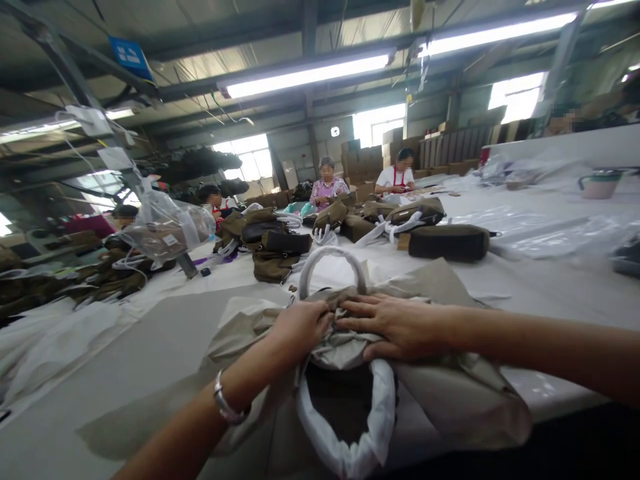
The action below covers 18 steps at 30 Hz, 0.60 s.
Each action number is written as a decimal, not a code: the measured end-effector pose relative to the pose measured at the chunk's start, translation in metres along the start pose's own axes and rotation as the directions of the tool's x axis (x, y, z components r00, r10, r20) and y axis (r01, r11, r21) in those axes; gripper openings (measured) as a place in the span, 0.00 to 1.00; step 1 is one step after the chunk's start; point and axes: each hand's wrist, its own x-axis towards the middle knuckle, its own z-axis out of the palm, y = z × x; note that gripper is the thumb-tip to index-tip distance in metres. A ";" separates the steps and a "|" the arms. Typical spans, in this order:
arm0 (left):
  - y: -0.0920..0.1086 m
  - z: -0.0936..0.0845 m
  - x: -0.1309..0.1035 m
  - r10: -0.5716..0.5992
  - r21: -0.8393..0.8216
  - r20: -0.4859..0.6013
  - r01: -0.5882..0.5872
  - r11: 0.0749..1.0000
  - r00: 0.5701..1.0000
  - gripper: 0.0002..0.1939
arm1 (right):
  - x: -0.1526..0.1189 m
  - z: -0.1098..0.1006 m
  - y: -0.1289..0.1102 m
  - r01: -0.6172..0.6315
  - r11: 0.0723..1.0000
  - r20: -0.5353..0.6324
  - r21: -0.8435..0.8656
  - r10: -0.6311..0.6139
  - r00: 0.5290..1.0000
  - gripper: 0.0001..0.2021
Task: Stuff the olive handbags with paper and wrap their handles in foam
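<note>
A dark olive handbag (pixel 337 393) lies before me at the table's near edge, partly covered by crumpled beige lining or wrapping sheet (pixel 450 387) that spreads to both sides. Its two handles are wrapped in white padding: one handle (pixel 345 433) loops toward me, the other (pixel 333 257) stands up on the far side. My left hand (pixel 300 327), with a silver bracelet on the wrist, is closed on the bunched beige material at the bag's middle. Spread flat on the same material, my right hand (pixel 395 323) presses down with its fingers apart.
Several olive and black bags (pixel 280 240) are heaped across the table, one black-based bag (pixel 447 241) at right. Clear plastic sheets (pixel 555 230) and a mug (pixel 600 185) lie further right. A plastic-wrapped package (pixel 167 230) hangs by a post at left. Several co-workers (pixel 327 187) sit beyond.
</note>
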 end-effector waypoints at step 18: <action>0.000 0.012 -0.035 0.237 0.031 -0.173 -0.236 0.971 0.956 0.09 | 0.027 0.025 -0.003 -0.089 0.991 -0.101 0.098 0.099 0.990 0.16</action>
